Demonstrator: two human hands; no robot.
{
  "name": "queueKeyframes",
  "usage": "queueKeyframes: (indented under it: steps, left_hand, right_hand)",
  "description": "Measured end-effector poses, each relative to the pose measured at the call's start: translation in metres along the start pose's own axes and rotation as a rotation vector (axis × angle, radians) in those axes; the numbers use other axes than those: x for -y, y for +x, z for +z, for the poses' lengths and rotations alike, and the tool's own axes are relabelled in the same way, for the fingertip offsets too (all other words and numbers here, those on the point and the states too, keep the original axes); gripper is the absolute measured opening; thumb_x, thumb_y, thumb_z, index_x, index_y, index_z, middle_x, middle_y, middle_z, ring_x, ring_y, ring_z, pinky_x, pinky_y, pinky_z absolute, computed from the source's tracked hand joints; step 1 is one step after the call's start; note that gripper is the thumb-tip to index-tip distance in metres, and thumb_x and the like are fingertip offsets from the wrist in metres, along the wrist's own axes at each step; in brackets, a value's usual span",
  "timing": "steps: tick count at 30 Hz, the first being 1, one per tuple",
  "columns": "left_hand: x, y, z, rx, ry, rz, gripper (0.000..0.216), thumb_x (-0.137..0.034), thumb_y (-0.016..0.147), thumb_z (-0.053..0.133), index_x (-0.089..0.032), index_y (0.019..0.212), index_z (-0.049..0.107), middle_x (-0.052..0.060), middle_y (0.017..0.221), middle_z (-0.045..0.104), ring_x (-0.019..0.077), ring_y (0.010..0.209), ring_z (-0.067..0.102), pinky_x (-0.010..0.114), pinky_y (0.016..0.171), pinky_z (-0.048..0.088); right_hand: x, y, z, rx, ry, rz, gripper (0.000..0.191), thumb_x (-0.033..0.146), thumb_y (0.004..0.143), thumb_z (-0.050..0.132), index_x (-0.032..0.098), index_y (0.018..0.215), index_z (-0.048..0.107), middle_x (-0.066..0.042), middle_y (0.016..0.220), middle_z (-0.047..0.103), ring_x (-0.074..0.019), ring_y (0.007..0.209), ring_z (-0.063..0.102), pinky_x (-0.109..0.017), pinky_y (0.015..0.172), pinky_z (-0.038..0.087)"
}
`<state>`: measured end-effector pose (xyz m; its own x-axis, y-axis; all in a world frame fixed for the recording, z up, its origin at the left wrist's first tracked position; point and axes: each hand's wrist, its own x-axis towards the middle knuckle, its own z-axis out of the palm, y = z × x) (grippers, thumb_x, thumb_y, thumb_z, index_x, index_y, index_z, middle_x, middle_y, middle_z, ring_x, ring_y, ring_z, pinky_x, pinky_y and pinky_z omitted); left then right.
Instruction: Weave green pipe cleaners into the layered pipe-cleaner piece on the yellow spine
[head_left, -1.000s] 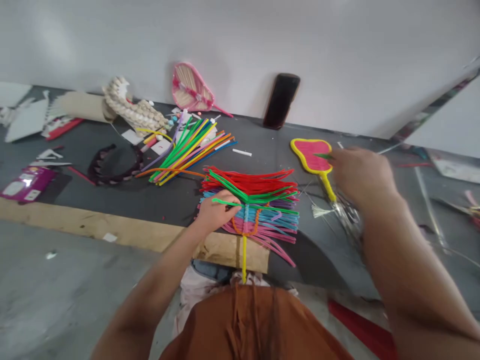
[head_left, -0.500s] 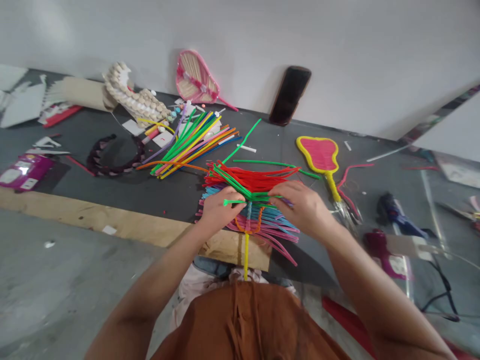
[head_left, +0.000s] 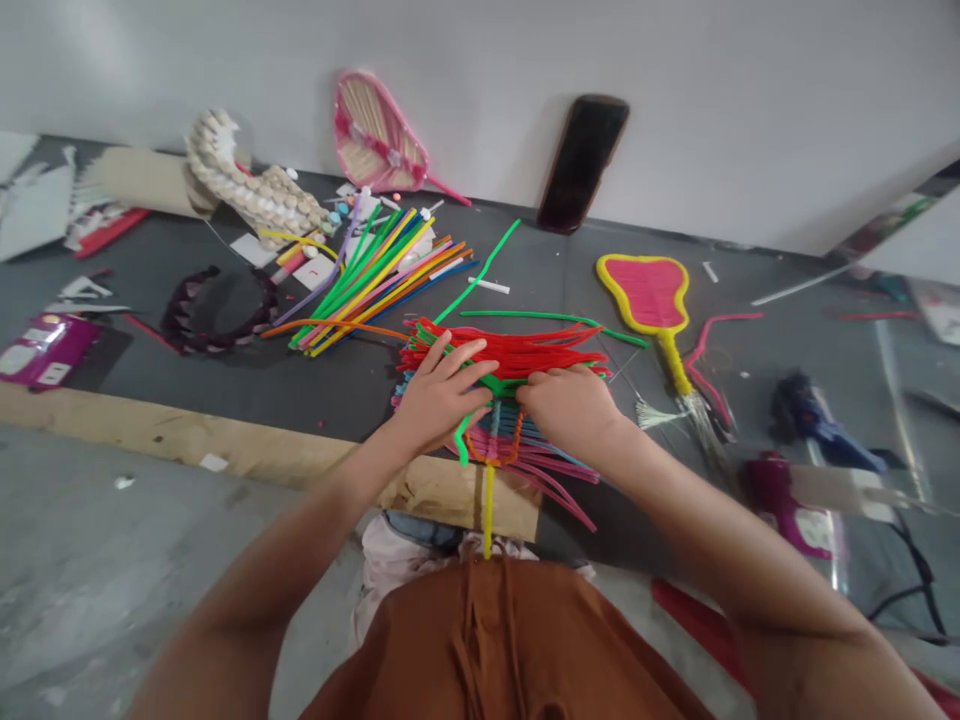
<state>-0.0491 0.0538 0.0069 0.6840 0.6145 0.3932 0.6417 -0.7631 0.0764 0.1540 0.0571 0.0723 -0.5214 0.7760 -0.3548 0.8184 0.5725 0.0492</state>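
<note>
A fan-like bundle of pipe cleaners lies before me at the table edge, with red pipe cleaners [head_left: 510,348] at the back and blue and pink pipe cleaners [head_left: 559,460] nearer me. My left hand [head_left: 442,395] rests on the bundle's left side, fingers spread flat over it. A bent green pipe cleaner [head_left: 461,443] sticks out below that hand. On the right, my right hand [head_left: 570,405] has curled fingers pinching green pipe cleaners [head_left: 510,386] near the centre. Between the hands run an orange twisted loop [head_left: 517,437] and a yellow stem [head_left: 489,510] pointing towards me.
Loose coloured pipe cleaners [head_left: 375,280] lie behind to the left, near a dark headband [head_left: 217,310]. A phone [head_left: 583,165] and a pink leaf-shaped fan [head_left: 379,135] lean on the wall. Right stand a pink-and-yellow fan [head_left: 646,292] and a purple glue gun [head_left: 784,505].
My left hand has gone from pinching a green pipe cleaner to lying spread on the bundle. The green end now points down. My right hand has shifted slightly left, fingers more curled.
</note>
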Motion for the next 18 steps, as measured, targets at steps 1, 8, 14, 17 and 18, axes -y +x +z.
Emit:
queueKeyframes:
  steps: [1, 8, 14, 17, 18]
  left_hand:
    - [0.004, 0.000, 0.003, 0.019, -0.034, 0.006, 0.012, -0.029, 0.091, 0.058, -0.028, 0.089, 0.069, -0.002, 0.130, 0.064, 0.0266, 0.141, 0.037, 0.058, 0.120, 0.020]
    - [0.009, -0.003, 0.017, 0.019, -0.196, -0.093, 0.016, -0.030, 0.090, 0.056, -0.027, 0.084, 0.071, -0.002, 0.121, 0.070, 0.0254, 0.138, 0.043, 0.057, 0.122, 0.010]
    - [0.006, -0.001, 0.017, 0.035, -0.262, -0.173, 0.019, -0.031, 0.089, 0.055, -0.029, 0.080, 0.072, -0.003, 0.115, 0.072, 0.0231, 0.135, 0.047, 0.051, 0.121, 0.016]
    - [0.006, -0.001, 0.017, 0.044, -0.284, -0.195, 0.018, -0.031, 0.088, 0.056, -0.030, 0.082, 0.073, -0.004, 0.116, 0.071, 0.0228, 0.134, 0.048, 0.049, 0.120, 0.018]
    - [0.007, -0.002, 0.018, 0.042, -0.294, -0.201, 0.018, -0.032, 0.088, 0.056, -0.030, 0.083, 0.073, -0.004, 0.117, 0.071, 0.0227, 0.133, 0.048, 0.049, 0.120, 0.018]
  right_hand:
    - [-0.001, 0.001, -0.002, 0.021, -0.010, -0.008, 0.027, 0.013, 0.090, 0.047, 0.016, 0.090, 0.074, -0.014, 0.096, 0.073, -0.0290, 0.094, 0.068, -0.037, 0.075, 0.045]
    - [-0.006, 0.005, 0.000, 0.001, -0.051, -0.054, 0.026, 0.010, 0.090, 0.046, 0.013, 0.098, 0.071, -0.016, 0.097, 0.073, -0.0266, 0.094, 0.068, -0.034, 0.075, 0.042]
    - [-0.013, -0.008, -0.002, 0.036, 0.009, 0.053, 0.024, 0.016, 0.091, 0.047, 0.016, 0.104, 0.067, -0.013, 0.093, 0.074, -0.0252, 0.087, 0.070, -0.033, 0.073, 0.043]
    - [-0.032, -0.019, 0.004, 0.017, 0.300, 0.107, 0.019, 0.025, 0.089, 0.054, 0.023, 0.103, 0.068, -0.005, 0.091, 0.075, -0.0205, 0.080, 0.069, -0.029, 0.068, 0.045]
    - [-0.038, -0.022, 0.008, -0.029, 0.466, 0.113, 0.018, 0.028, 0.088, 0.056, 0.024, 0.100, 0.068, -0.004, 0.091, 0.074, -0.0187, 0.079, 0.068, -0.029, 0.068, 0.046]
